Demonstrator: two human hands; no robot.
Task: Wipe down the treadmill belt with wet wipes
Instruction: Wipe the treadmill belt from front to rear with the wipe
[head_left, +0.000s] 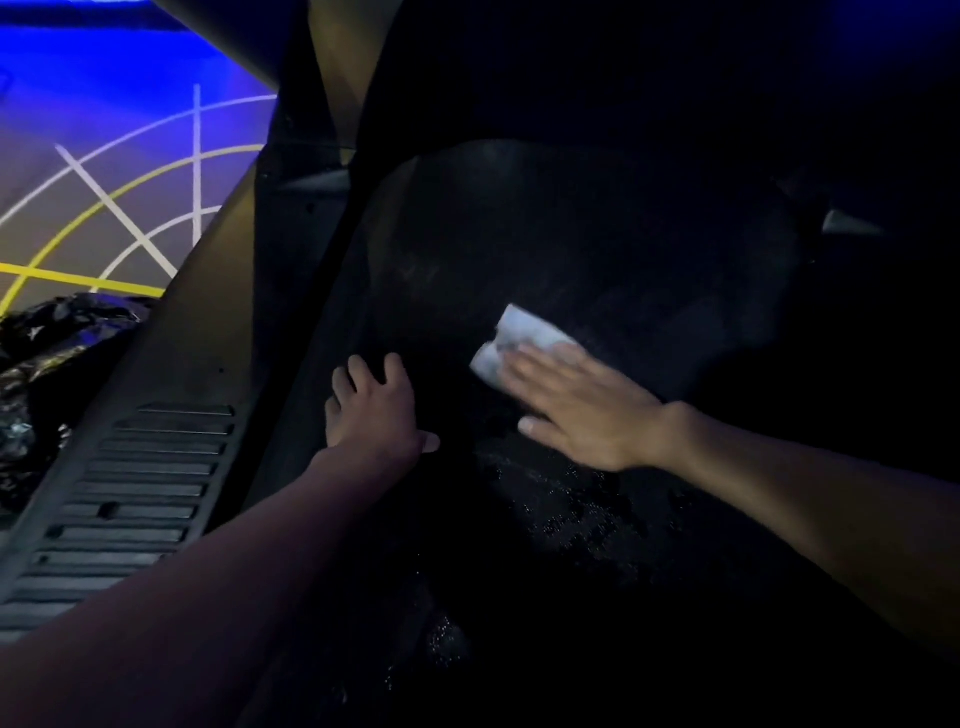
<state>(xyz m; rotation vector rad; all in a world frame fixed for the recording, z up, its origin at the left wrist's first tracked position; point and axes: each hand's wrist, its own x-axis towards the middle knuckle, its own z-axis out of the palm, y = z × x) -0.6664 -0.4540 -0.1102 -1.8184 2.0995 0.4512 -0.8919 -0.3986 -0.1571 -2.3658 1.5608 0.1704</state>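
The right hand (582, 405) presses a white wet wipe (519, 343) flat-fingered onto the dark treadmill belt (597, 249) — wipe's long axis runs diagonally, upper-right to lower-left; the left hand (374, 405) rests open beside it.

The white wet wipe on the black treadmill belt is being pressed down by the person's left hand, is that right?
Not quite. The head view shows the white wet wipe pressed onto the black treadmill belt by the flat right hand; the left hand rests bare near the belt's left edge.
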